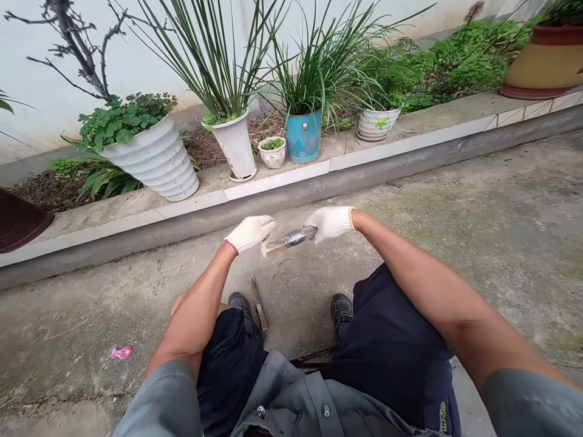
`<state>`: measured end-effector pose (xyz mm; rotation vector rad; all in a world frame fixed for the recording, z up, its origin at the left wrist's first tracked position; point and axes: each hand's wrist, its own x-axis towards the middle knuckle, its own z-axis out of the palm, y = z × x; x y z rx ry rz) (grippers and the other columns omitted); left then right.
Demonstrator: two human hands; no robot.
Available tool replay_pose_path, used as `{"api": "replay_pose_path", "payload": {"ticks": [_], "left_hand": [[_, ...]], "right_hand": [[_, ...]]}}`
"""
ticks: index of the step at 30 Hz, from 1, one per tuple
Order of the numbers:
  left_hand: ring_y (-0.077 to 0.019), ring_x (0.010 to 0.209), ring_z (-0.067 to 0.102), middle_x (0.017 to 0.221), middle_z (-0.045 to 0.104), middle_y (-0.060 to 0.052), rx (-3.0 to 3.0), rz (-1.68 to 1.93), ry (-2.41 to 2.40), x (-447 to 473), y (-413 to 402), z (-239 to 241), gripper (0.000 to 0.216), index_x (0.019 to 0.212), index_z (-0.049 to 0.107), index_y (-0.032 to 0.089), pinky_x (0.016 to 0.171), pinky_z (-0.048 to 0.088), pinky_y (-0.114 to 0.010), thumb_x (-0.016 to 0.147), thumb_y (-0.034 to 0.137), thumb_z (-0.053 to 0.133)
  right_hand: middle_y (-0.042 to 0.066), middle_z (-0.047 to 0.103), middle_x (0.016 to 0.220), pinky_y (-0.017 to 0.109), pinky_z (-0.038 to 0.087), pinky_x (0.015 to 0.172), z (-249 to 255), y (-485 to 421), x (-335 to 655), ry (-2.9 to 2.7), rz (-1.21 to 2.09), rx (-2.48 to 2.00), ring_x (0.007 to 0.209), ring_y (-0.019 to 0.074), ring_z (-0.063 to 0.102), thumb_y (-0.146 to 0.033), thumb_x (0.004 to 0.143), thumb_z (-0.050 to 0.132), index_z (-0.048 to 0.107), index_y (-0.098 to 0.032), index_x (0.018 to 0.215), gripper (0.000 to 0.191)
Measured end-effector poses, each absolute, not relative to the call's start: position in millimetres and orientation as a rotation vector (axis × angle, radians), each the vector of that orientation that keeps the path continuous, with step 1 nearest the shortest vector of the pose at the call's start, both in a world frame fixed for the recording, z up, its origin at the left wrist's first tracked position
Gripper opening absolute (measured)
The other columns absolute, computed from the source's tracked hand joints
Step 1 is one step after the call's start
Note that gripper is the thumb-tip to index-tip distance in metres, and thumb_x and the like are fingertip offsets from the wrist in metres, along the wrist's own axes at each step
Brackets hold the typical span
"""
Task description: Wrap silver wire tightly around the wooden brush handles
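We had the silver-wrapped stick (pixel 295 237) gripped in our right hand (pixel 328 223)! Our left hand (pixel 252 232) curled closed near its pale end; pinching anything, we couldn't tell.

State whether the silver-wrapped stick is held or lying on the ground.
Held: the right hand grips the silver-wrapped stick by one end.

Seven plant pots (pixel 303 139), two gloves (pixel 331 223), two shoes (pixel 342 308), two stick-like pieces (pixel 295 237), one pink object (pixel 121 352)
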<state>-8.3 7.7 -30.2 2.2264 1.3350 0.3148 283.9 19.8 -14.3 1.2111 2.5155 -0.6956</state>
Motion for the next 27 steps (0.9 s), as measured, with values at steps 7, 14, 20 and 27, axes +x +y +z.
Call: {"api": "replay_pose_path", "payload": {"ticks": [7, 14, 20, 27], "left_hand": [[-0.0231, 0.076, 0.068, 0.074, 0.071, 0.000, 2.177, 0.242, 1.335, -1, 1, -27, 0.044, 0.101, 0.075, 0.021, 0.077, 0.048, -0.032, 0.111, 0.050, 0.043], [-0.0231, 0.077, 0.068, 0.075, 0.072, 0.001, 2.243, 0.115, 1.320, -1, -1, -25, 0.037, 0.096, 0.074, 0.023, 0.076, 0.046, -0.032, 0.109, 0.041, 0.045], [-0.0222, 0.077, 0.065, 0.079, 0.072, 0.000, 2.311, 0.190, 1.362, -2, -3, -20, 0.035, 0.092, 0.074, 0.022, 0.077, 0.045, -0.031, 0.108, 0.036, 0.046], [-0.0210, 0.078, 0.066, 0.082, 0.074, -0.001, 2.226, 0.223, 1.221, -6, 0, -27, 0.034, 0.099, 0.077, 0.020, 0.075, 0.045, -0.029, 0.104, 0.043, 0.052]], "right_hand": [[0.010, 0.077, 0.099, 0.027, 0.044, 0.071, -9, 38, 282, 2.502, -0.525, 1.877, 0.086, 0.0216, 0.070, -0.048, 0.097, 0.066, 0.076, -0.019, 0.115, 0.036], [0.021, 0.078, 0.122, 0.040, 0.055, 0.093, -13, 43, 286, 2.229, -0.183, 1.925, 0.119, 0.0371, 0.076, -0.019, 0.096, 0.062, 0.077, -0.017, 0.134, 0.041], [0.016, 0.079, 0.103, 0.035, 0.052, 0.088, -15, 26, 275, 2.236, -0.304, 1.471, 0.100, 0.0304, 0.077, -0.010, 0.079, 0.074, 0.084, -0.016, 0.112, 0.034], [-0.002, 0.065, 0.077, 0.025, 0.036, 0.066, -20, 26, 290, 2.491, -0.770, 1.220, 0.068, 0.0125, 0.056, -0.036, 0.082, 0.075, 0.074, -0.018, 0.097, 0.023]]}}
